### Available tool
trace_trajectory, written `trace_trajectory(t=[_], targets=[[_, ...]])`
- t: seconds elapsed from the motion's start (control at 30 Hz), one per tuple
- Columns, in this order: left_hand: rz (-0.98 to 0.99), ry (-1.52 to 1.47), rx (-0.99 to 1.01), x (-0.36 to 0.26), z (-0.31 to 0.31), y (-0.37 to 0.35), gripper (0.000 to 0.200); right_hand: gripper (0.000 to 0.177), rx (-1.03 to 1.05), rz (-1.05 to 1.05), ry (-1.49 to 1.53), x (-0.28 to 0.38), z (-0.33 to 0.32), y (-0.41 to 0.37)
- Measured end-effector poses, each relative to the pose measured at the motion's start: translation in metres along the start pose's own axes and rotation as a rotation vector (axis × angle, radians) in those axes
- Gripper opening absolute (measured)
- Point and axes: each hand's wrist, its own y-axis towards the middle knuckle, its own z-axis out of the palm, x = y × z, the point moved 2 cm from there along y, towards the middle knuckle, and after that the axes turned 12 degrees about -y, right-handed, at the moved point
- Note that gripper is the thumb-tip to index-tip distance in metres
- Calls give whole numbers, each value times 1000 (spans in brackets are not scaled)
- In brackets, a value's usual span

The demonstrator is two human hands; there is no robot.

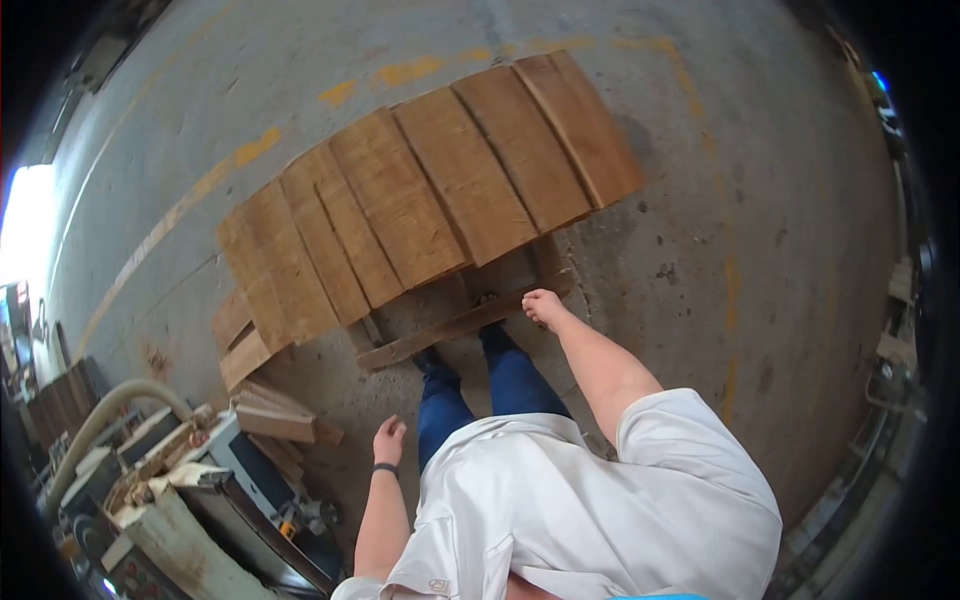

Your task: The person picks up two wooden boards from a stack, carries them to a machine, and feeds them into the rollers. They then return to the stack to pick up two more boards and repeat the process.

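My left hand (390, 440), with a dark band at the wrist, hangs low by my left leg. Its fingers are loosely bent and a little apart, holding nothing. Farther forward, my right hand (543, 308) is curled closed with nothing showing in it. In this view it overlaps the end of a wooden bar (460, 333) low in front of my feet. Beyond the bar lies a row of wide brown wooden boards (400, 190), side by side and raised above the floor. My feet are close to the bar, partly hidden.
Wood offcuts (275, 415) lie at the left of the boards. A machine (240, 460) with a thick pale hose (125, 395) stands at lower left. Worn yellow lines (410, 72) mark the concrete floor (760, 150). Equipment lines the right edge.
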Motion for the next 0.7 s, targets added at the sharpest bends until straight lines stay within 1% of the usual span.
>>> trace_trajectory(t=[0.1,0.17,0.2,0.3,0.33,0.43,0.57,0.6,0.7], targets=[[72,-74,3,-19,19,12,43,24,141,15,115,35,44,7],[-39,-205,24,-34,27,18,45,27,231,34,246,51,79,11],[-92,-273,36,-41,29,21,46,31,270,32,285,58,96,14],[-224,-448,14,-51,28,37,48,34,338,60,441,74,143,15],[-260,-470,30,-52,23,47,51,35,365,66,452,79,157,16],[-308,-681,11,-54,6,77,52,38,376,87,499,90,203,22],[-296,-913,-46,-56,-34,131,56,43,380,118,586,96,261,37],[-267,-989,-53,-54,-46,147,63,46,366,140,612,99,276,41],[-212,-1240,-118,-39,-80,210,66,57,319,186,711,114,322,53]])
